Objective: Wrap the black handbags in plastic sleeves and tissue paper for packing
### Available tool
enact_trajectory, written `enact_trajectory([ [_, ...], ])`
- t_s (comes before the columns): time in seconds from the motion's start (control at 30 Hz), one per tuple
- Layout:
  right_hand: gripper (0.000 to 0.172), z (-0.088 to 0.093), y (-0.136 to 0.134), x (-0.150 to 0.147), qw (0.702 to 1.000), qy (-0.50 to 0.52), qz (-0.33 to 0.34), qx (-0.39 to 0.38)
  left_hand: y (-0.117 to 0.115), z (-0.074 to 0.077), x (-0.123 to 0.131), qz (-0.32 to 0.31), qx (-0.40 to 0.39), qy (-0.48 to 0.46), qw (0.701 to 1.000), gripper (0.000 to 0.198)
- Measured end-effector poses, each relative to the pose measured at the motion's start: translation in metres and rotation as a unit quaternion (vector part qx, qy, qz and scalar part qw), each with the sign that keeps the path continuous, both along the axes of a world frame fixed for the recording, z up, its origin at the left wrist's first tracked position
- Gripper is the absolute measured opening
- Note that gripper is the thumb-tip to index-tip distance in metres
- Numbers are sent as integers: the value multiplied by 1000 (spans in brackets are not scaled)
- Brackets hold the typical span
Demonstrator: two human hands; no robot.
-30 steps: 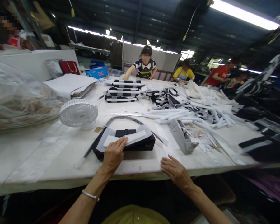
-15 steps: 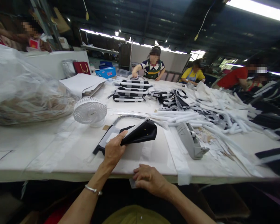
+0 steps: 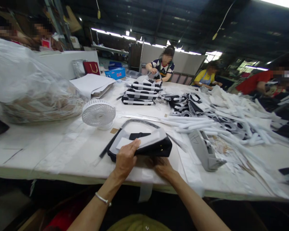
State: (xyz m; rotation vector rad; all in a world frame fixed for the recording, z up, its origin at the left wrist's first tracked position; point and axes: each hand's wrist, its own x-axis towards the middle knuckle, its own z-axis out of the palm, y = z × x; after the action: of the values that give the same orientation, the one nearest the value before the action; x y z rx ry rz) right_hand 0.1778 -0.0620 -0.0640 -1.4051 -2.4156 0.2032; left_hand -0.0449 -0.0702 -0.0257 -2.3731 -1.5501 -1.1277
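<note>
2 bare forearms (image 3: 100, 205) angle forward and inward. The left grip (image 3: 125, 158) rests back upward, fingers (image 3: 135, 143) stretched forward and rightward. The right grip (image 3: 162, 166) sits slightly nearer, apart from it, its fingertips hidden.

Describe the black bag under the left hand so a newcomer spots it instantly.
Find the big white table, then the round white fan on it. Just right of the fan and closer to the near edge, the left hand holds a black bag with a white strip across it. Unlike the stacked black-and-white bundles farther back, it sits singly, a grey loop behind it.
</note>
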Motion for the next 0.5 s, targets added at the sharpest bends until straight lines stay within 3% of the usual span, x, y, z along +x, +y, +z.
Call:
enact_trajectory([
  [0.1, 31, -9, -10, 4, 997, 35, 0, 69, -6, -7, 5, -27, 36, 37, 998, 73],
  [0.2, 30, 1, -47, 17, 990, 81, 42, 106, -8, -14, 9, -21, 55, 52, 997, 68],
  [0.3, 35, 33, -85, 23, 977, 123, 145, 99, -8, -20, 16, -35, 84, 89, 992, 52],
  [0.37, 36, 63, -92, 20, 969, 148, 166, 104, -8, -23, 20, -41, 95, 116, 988, 43],
  [0.43, 31, 93, -75, 13, 969, 171, 138, 116, -10, -25, 23, -42, 99, 136, 985, 39],
  [0.5, 19, 116, -38, 4, 974, 180, 82, 108, -11, -26, 24, -42, 103, 146, 983, 38],
])
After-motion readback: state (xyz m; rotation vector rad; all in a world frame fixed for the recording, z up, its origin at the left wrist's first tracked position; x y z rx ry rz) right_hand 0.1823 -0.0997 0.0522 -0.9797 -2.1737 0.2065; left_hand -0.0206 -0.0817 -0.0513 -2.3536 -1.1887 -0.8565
